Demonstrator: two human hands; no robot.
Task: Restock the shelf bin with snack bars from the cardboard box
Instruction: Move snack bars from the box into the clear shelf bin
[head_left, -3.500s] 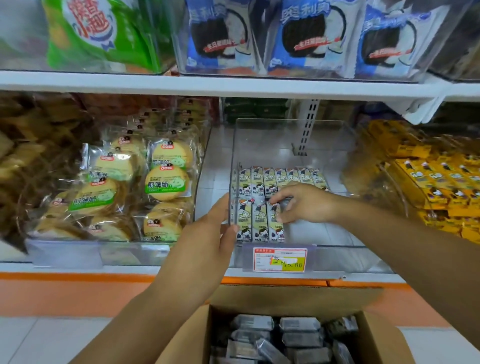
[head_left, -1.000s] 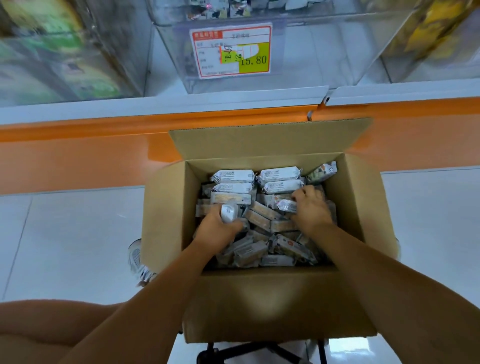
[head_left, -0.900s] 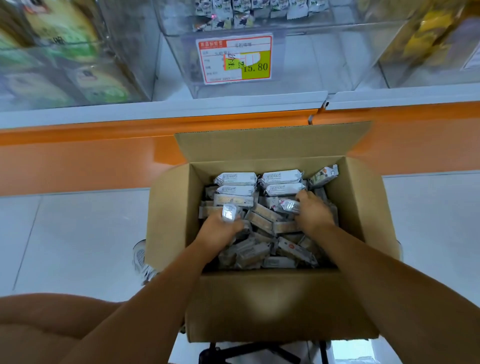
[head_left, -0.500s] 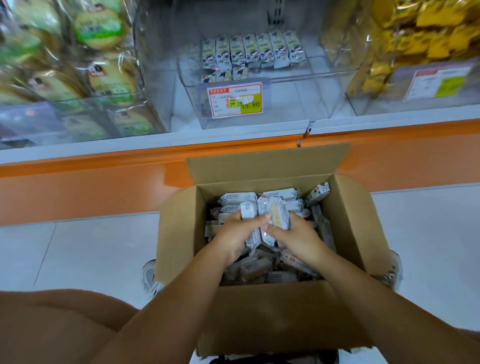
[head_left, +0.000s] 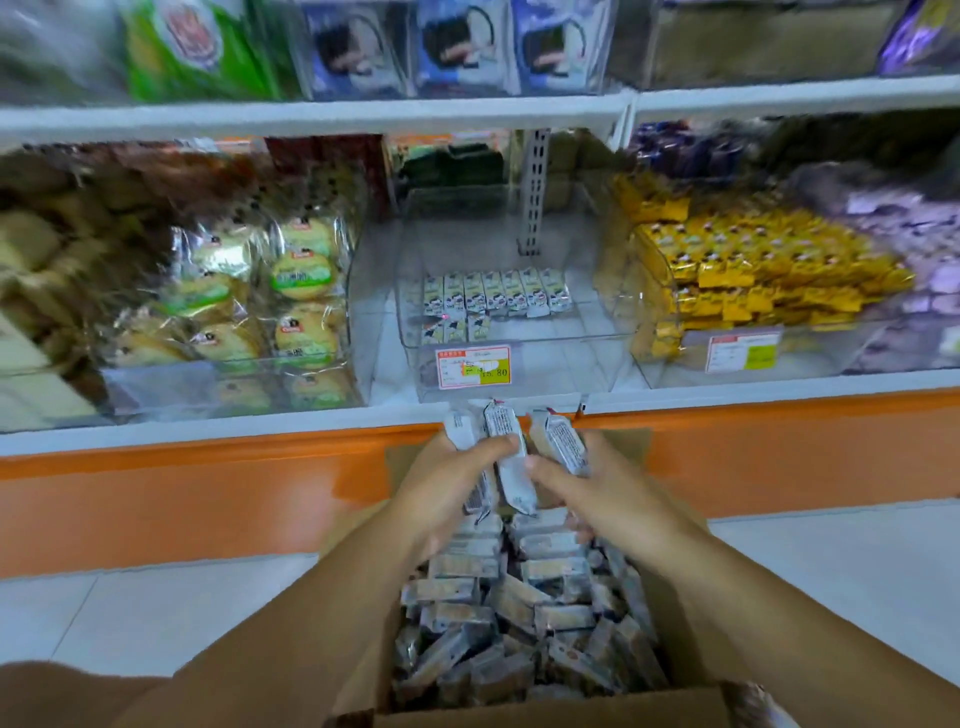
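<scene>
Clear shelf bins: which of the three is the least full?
The middle bin: only a few snack bars line its floor. The left bin is packed with round cakes, the right bin with yellow packets.

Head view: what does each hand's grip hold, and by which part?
Left grip holds two snack bars around their middles; right grip holds a third bar by its lower half.

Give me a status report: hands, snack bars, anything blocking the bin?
Left hand and right hand gripping three snack bars between them. Above the cardboard box, short of the shelf bin. Bin partly stocked; nothing in the way.
</scene>
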